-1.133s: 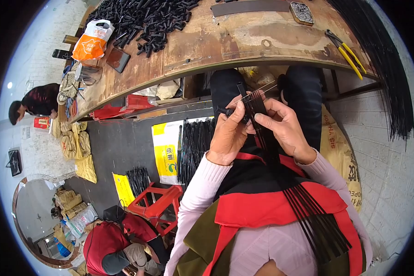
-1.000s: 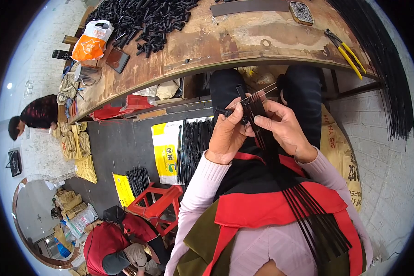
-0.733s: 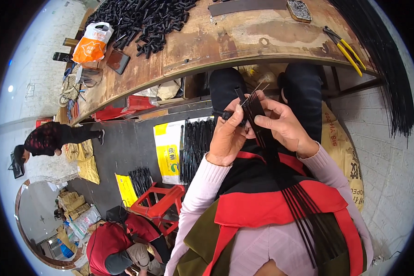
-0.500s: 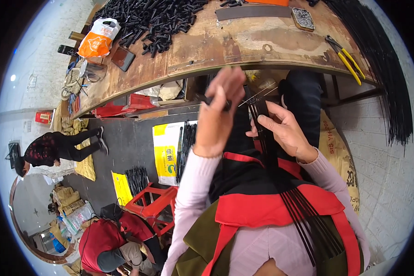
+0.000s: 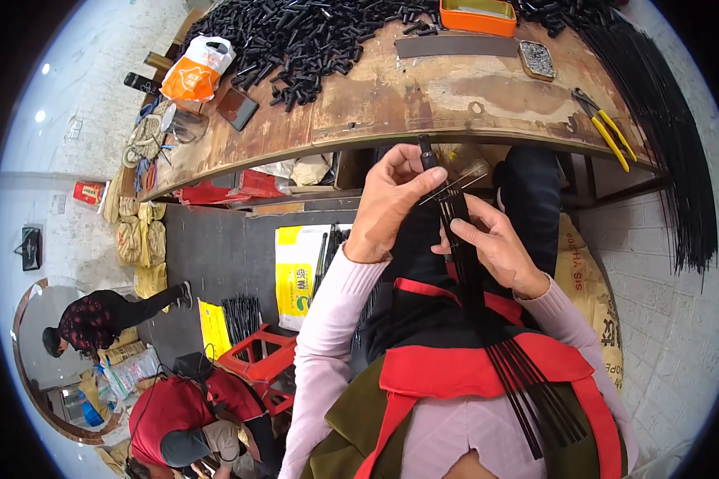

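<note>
1. The left hand (image 5: 395,199) grips a short black tube (image 5: 426,150) between thumb and curled fingers, near the front edge of the surface (image 5: 375,100).
2. The right hand (image 5: 497,246) grasps a flat bundle of black strips (image 5: 470,271), its thumb laid across the front (the fingers behind are mostly hidden).
3. Two thin rods (image 5: 467,183) cross the strips near their upper ends, between the two hands. Whether the tube touches the strips, I cannot tell.
4. The strips run down from the right hand over the lap and fan out across the red band of the apron (image 5: 455,373).
5. On the surface, a large heap of short black pieces (image 5: 295,52) spreads along the far left side. An orange box (image 5: 478,25) stands at the far edge, with a long grey strip (image 5: 457,46) in front of it and a small tin (image 5: 541,77) of bits just beside the strip.
6. Yellow-handled pliers (image 5: 605,137) lie at the right, near long black strands (image 5: 671,152) that hang over the end.
7. A white and orange bag (image 5: 193,76) and a phone (image 5: 237,108) lie at the left.
8. Below, near a red stool (image 5: 260,363), a co-worker in a red vest (image 5: 172,419) bends forward (what they handle is unclear).
</note>
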A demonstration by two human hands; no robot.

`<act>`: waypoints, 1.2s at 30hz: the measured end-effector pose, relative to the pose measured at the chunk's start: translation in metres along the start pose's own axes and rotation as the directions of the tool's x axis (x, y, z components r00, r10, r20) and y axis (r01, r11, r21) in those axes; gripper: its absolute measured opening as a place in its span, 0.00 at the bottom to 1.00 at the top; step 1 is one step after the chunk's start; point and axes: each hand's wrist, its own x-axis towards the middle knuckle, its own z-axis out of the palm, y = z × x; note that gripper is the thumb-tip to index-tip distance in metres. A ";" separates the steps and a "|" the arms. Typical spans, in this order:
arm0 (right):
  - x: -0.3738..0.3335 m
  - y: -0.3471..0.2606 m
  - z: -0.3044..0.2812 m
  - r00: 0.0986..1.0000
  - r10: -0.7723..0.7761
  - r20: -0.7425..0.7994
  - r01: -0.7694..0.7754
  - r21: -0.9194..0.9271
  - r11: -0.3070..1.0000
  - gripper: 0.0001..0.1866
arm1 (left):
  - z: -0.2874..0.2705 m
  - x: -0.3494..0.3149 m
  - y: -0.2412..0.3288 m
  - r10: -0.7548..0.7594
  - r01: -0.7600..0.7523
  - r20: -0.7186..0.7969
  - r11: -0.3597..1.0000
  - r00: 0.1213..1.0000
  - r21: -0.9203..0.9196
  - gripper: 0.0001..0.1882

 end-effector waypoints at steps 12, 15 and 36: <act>0.004 0.001 0.004 0.999 0.017 -0.034 -0.017 -0.011 1.000 0.19 | 0.005 -0.002 0.007 0.064 -0.056 -0.171 0.997 0.983 0.054 0.16; 0.005 0.002 0.005 0.999 0.017 -0.033 -0.018 -0.019 1.000 0.18 | 0.011 -0.002 0.008 0.043 -0.048 -0.153 0.998 0.987 -0.030 0.18; 0.007 0.001 0.001 0.999 0.017 -0.033 -0.018 -0.006 1.000 0.18 | 0.007 -0.004 0.004 -0.001 -0.015 -0.074 0.977 0.997 -0.212 0.19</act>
